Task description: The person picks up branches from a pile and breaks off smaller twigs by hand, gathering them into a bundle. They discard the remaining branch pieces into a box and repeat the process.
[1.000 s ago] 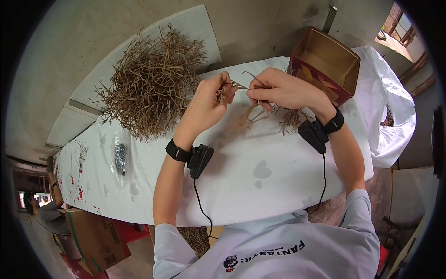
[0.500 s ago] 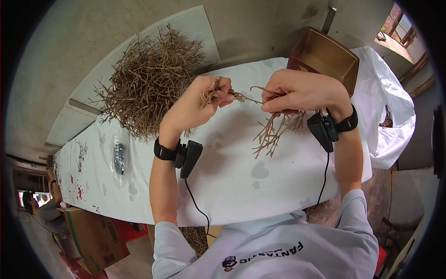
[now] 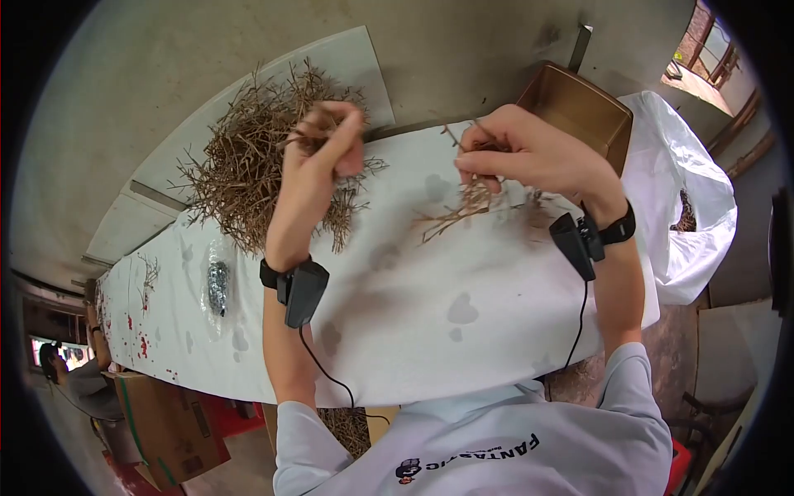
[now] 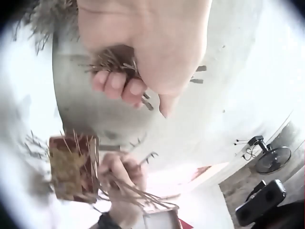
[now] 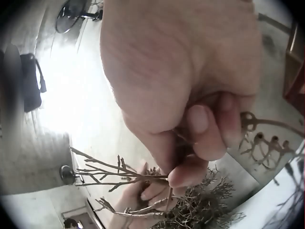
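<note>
Over the big pile of dry brown twigs (image 3: 248, 165) the left hand (image 3: 318, 161) is curled round several short twig pieces (image 4: 119, 59), whose ends stick out past its fingers in the left wrist view. To the right, the right hand (image 3: 529, 153) pinches branching twigs (image 3: 459, 213) between thumb and fingers. In the right wrist view forked twigs (image 5: 114, 174) reach out from the fingertips, and others show on the far side of the hand. A gap separates the two hands.
Behind the right hand stands a gold-lined box (image 3: 583, 112). A white plastic bag (image 3: 686, 198) lies at the right. On the white-covered table (image 3: 397, 331) are a clear plastic packet (image 3: 217, 289) and red bits. A person (image 3: 78, 380) is at the far left.
The left hand has moved left and up, from near the right hand to the twig pile. The hands had a twig stretched between them; now they are apart. The right hand has shifted slightly.
</note>
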`<act>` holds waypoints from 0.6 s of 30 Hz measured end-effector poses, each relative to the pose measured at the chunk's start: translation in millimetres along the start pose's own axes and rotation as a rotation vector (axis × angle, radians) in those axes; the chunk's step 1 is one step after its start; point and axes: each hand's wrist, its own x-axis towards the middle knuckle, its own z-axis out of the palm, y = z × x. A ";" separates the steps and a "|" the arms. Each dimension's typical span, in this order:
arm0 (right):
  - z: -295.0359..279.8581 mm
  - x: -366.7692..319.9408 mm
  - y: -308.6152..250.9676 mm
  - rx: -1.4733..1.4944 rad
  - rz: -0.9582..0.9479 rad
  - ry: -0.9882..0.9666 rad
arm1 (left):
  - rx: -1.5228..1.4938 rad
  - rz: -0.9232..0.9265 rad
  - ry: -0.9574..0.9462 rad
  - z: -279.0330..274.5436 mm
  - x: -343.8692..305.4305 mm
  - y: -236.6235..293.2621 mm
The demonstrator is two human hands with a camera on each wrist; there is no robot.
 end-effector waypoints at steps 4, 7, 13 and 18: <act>24.3 3.6 1.6 -0.155 -0.038 0.051 | 0.035 -0.238 -0.192 33.4 -9.0 4.8; 31.1 5.6 10.2 -0.247 -0.071 0.100 | 0.322 -0.351 -0.182 58.1 -20.2 6.9; 24.7 11.6 14.0 -0.093 -0.035 0.128 | 0.348 -0.249 -0.433 57.5 -25.7 -17.8; 18.3 14.7 13.0 -0.086 0.001 0.238 | 0.262 -0.146 -0.355 57.2 -19.8 -34.6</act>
